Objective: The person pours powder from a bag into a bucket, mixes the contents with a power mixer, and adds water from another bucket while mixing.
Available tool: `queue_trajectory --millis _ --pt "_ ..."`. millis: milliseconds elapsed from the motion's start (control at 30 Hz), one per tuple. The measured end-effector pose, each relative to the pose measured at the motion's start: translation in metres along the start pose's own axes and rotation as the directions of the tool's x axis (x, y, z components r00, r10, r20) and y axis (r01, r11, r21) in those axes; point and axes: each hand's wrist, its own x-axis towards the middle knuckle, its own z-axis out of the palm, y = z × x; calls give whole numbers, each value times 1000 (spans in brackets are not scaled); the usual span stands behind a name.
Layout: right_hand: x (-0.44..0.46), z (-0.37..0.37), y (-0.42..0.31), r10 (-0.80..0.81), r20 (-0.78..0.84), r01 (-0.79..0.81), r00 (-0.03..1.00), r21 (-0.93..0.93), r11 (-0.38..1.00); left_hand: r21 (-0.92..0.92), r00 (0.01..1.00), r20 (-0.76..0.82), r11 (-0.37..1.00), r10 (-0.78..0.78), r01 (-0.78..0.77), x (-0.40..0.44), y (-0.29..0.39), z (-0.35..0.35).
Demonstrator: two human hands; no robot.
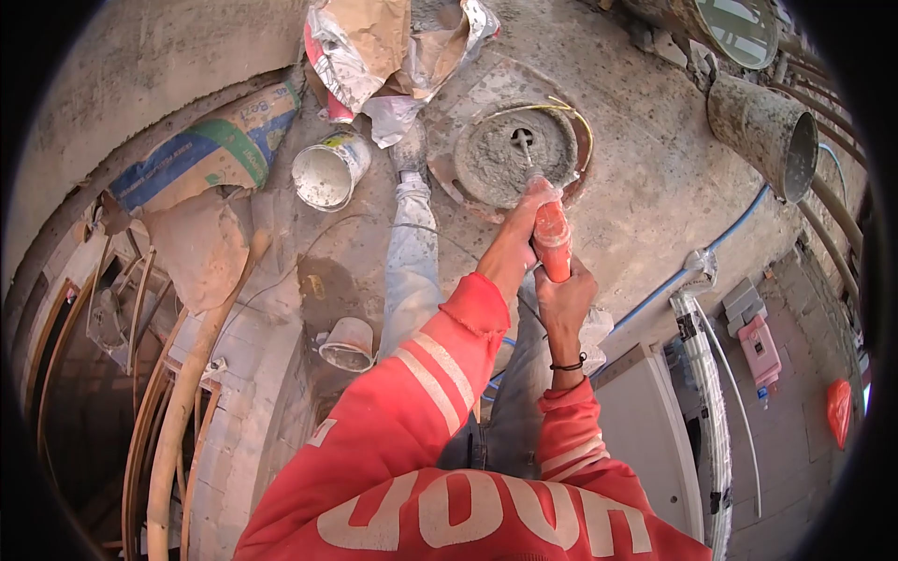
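A red hand-held power mixer (554,245) slants down in front of me, its body coated with pale dust. My left hand (533,204) is closed around its front end, close to the shaft. Lower down, my right hand (565,292) grips the rear of the body, with a dark cord at the wrist. The mixer's paddle (522,140) reaches into wet grey mortar (486,161) in a round tub (585,140); part of the paddle head shows above the surface.
Left of the tub stand a white bucket (329,174) and a smaller bucket (346,344). Torn paper bags (360,56) and a cement bag (210,145) lie beyond. A drum (762,136), blue hose (647,297) and pink case (759,348) are at right. A wooden pole (192,374) stands left.
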Motion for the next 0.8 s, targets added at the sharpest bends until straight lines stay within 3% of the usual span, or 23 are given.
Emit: queue_trajectory --millis 467,667,800 --pt "29 -32 -9 38 76 -31 996 -85 996 -59 990 -140 998 17 -25 15 -16 45" --pt "29 -29 41 137 87 -140 987 29 990 70 954 -297 997 44 -25 35 -44 40" --pt "10 -19 53 309 118 -328 944 214 920 240 901 -406 969 155 -59 23 -59 40"
